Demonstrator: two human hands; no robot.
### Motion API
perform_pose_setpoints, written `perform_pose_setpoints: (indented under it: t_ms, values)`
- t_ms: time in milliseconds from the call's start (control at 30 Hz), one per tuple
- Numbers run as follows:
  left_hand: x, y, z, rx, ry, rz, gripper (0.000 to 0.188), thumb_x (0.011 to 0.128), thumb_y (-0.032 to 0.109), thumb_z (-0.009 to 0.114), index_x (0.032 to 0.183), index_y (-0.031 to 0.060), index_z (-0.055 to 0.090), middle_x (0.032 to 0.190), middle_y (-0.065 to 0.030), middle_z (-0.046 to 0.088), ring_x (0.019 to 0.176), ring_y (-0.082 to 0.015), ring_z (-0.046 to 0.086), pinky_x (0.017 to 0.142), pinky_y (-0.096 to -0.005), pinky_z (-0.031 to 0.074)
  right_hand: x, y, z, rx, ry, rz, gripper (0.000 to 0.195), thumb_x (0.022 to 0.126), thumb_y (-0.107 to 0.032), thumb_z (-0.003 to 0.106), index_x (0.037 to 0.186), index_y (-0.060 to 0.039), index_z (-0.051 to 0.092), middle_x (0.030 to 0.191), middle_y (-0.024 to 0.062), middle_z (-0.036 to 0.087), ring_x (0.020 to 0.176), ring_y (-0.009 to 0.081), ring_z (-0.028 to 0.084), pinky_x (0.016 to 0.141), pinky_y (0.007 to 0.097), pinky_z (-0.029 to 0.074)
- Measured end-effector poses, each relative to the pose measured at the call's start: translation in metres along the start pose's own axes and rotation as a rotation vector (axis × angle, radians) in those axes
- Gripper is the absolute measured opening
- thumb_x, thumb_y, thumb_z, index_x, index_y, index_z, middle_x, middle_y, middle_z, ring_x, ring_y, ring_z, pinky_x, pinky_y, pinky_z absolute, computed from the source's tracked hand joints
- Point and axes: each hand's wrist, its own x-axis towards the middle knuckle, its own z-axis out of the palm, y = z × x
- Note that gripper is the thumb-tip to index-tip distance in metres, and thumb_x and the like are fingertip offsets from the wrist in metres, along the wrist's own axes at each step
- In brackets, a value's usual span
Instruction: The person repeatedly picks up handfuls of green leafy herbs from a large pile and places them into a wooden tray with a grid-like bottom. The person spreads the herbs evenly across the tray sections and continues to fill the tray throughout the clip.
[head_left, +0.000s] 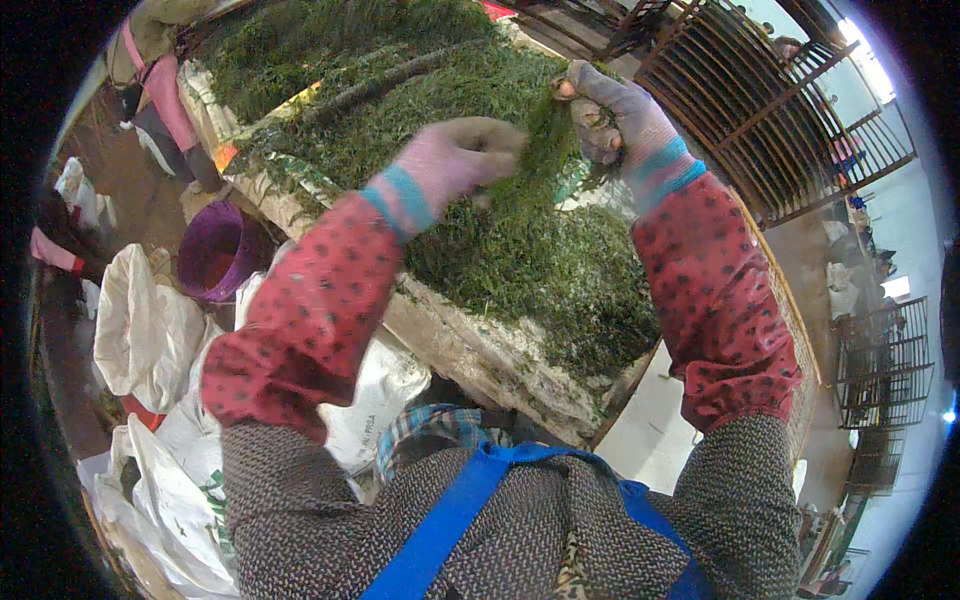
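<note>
My right hand, in a pale knitted glove with fingertips showing, grips the top of a hanging clump of stringy green plant material. My left hand, in a matching glove, is at the left side of that clump. Its fingers are blurred, so whether they hold any strands cannot be told. Below both hands a thick heap of the same greenery covers a work table. The table's pale, wet-looking near edge bears loose scraps. Red spotted sleeve covers reach up both my forearms.
White woven sacks and a purple bucket stand on the left. A person in pink and dark clothing is at upper left, another's arm below. Slatted racks stand at upper right. A long dark bar crosses the greenery.
</note>
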Motion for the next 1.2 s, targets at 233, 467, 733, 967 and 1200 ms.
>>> perform_pose_setpoints:
  t_ms: [233,467,733,967,1200]
  values:
    - [0.021,-0.073,0.087,0.378,-0.439,0.077,0.033,0.084,0.016,0.067,0.116,0.0096,0.064,0.093,-0.0035,0.067,0.081,-0.0149,0.063,0.065,-0.0299,0.051,-0.008,-0.02,0.003,0.072,0.076,-0.071,0.034,0.095,-0.041,0.057,0.097,-0.0071,0.057,0.056,-0.0094,0.041,0.036,0.0014,0.032,0.034,0.0189,0.026]
    - [-0.013,-0.077,0.058,0.935,-0.082,0.428,0.021,0.084,0.015,0.064,0.104,0.0137,0.069,0.102,-0.0098,0.066,0.093,-0.0307,0.064,0.082,-0.0408,0.051,-0.019,-0.061,-0.025,-0.111,0.081,-0.201,0.031,0.095,-0.037,0.057,0.098,-0.0056,0.058,0.057,-0.0085,0.045,0.035,0.0007,0.032,0.033,0.0192,0.026]
    - [0.019,0.031,0.069,1.066,0.384,0.93,0.021,0.078,0.016,0.061,0.097,0.0109,0.066,0.095,-0.0111,0.063,0.094,-0.0323,0.058,0.078,-0.0455,0.049,-0.041,-0.026,0.009,-0.029,0.245,-0.004,0.033,0.085,-0.041,0.069,0.085,-0.0076,0.065,0.062,-0.0018,0.054,0.035,0.0062,0.034,0.033,0.0217,0.025]
    - [0.031,-0.009,0.064,1.251,0.107,0.448,0.036,0.079,0.036,0.062,0.109,0.0163,0.066,0.108,-0.0104,0.063,0.109,-0.0332,0.053,0.09,-0.0457,0.047,-0.064,-0.035,0.016,0.123,0.059,-0.127,0.027,0.095,-0.032,0.059,0.093,-0.0054,0.06,0.059,-0.0058,0.049,0.037,-0.0002,0.034,0.034,0.0181,0.025]
    - [-0.002,-0.082,0.022,1.411,-0.194,0.356,0.028,0.08,0.029,0.06,0.103,0.019,0.071,0.1,-0.0097,0.067,0.096,-0.0304,0.062,0.081,-0.0444,0.051,-0.054,-0.077,0.006,0.133,0.019,-0.273,0.026,0.096,-0.03,0.057,0.097,-0.004,0.06,0.057,-0.0061,0.049,0.034,-0.0007,0.032,0.031,0.0173,0.026]
